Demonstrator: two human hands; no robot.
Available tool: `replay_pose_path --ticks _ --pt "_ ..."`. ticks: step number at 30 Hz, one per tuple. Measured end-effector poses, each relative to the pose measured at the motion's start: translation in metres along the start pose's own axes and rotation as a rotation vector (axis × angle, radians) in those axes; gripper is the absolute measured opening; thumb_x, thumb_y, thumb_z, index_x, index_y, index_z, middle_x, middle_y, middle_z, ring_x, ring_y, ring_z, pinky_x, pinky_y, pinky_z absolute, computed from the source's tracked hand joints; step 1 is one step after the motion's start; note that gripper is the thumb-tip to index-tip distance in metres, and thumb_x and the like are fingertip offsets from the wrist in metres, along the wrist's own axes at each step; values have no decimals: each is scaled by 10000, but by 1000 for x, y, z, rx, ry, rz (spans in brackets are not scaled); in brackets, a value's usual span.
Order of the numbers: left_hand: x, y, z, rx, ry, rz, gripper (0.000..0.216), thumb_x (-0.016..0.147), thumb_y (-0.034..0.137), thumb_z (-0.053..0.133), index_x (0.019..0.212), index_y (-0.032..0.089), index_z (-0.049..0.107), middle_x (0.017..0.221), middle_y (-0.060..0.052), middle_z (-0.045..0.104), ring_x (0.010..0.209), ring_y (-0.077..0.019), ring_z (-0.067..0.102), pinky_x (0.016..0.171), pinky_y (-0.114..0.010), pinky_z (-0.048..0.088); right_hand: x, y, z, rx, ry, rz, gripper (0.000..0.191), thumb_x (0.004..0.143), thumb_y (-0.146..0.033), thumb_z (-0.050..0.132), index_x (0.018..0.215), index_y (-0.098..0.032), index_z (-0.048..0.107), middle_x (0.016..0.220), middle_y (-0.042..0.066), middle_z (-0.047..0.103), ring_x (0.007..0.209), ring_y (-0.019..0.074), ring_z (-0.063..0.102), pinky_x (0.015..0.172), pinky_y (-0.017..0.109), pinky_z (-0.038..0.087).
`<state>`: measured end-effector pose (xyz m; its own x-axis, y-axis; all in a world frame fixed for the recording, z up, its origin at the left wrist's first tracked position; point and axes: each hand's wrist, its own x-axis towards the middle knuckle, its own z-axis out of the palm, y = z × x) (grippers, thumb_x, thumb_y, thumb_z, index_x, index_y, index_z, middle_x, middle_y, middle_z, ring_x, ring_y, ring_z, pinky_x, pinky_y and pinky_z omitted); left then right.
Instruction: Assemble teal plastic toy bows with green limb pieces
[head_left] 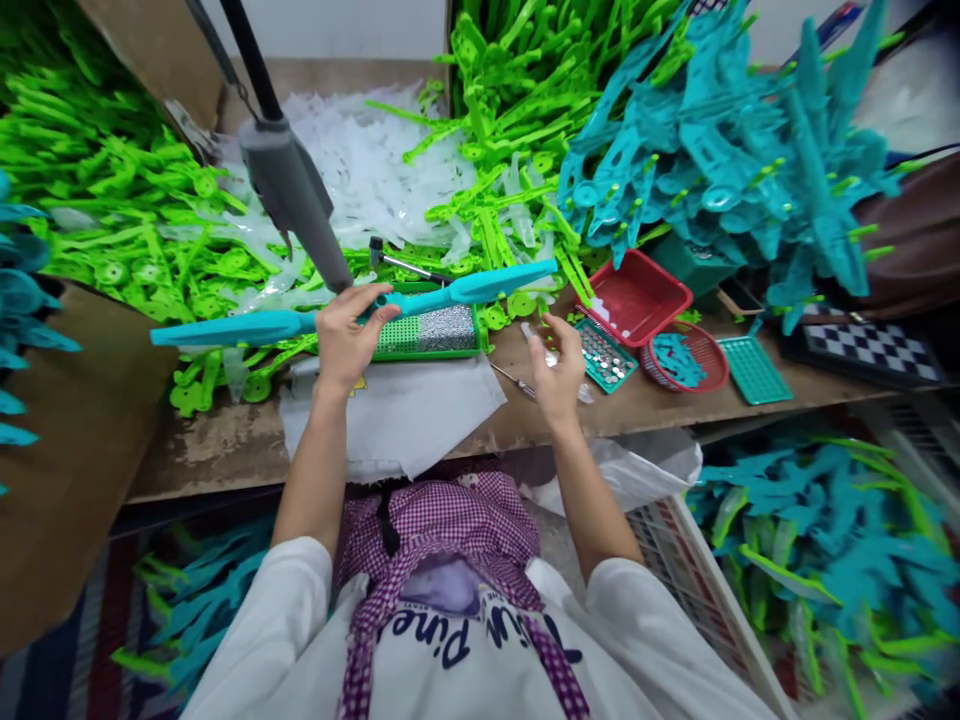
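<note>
My left hand (346, 335) is closed around the middle of a long teal plastic blade part (450, 292) that lies crosswise above the wooden bench (675, 400). A grey powered tool (292, 195) hangs on a black rod and its tip comes down right beside that hand. My right hand (556, 365) hovers over the bench with its fingers pinched on a small clear piece I cannot make out. Under the teal part sits a green tray (427, 333) of tiny metal bits. A white cloth (397, 410) lies in front of me.
Heaps of bright green parts (112, 200), clear plastic pieces (375, 160) and teal parts (735, 150) crowd the back of the bench. A red tray (636, 295), a red round basket (686, 357), small teal trays (752, 368) and a checkered board (870, 345) stand right. A small hammer (397, 262) lies behind.
</note>
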<state>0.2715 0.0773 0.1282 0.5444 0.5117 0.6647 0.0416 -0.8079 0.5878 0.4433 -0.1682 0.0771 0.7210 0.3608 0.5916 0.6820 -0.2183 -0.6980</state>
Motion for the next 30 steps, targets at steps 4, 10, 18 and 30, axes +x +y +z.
replay_pose_path --ticks 4,10,18,30 --pt "0 1 0 -38 -14 -19 217 920 426 709 1067 278 769 1051 -30 782 981 -204 734 922 -355 582 17 4 7 18 4 -31 392 989 -429 522 1338 -256 568 1231 118 650 1028 205 674 870 401 574" --pt "-7 5 0 -64 -13 -33 195 904 385 737 1054 265 773 1054 -41 787 976 -201 739 895 -355 594 57 23 26 280 -24 79 494 994 -553 462 1418 -304 506 1213 90 653 886 184 710 724 353 591" --pt "-22 5 1 -121 -46 -52 216 910 384 725 1066 244 776 1072 -67 785 1007 -200 737 916 -367 598 65 6 24 609 56 307 270 801 -508 769 888 -253 743 804 48 663 631 167 610 579 357 557" --pt "-61 9 -2 -48 20 83 235 921 350 710 1131 253 754 1131 -71 779 1069 -196 734 947 -376 594 18 4 10 775 13 476 341 840 -557 688 1043 -283 710 964 17 720 744 186 703 629 372 617"
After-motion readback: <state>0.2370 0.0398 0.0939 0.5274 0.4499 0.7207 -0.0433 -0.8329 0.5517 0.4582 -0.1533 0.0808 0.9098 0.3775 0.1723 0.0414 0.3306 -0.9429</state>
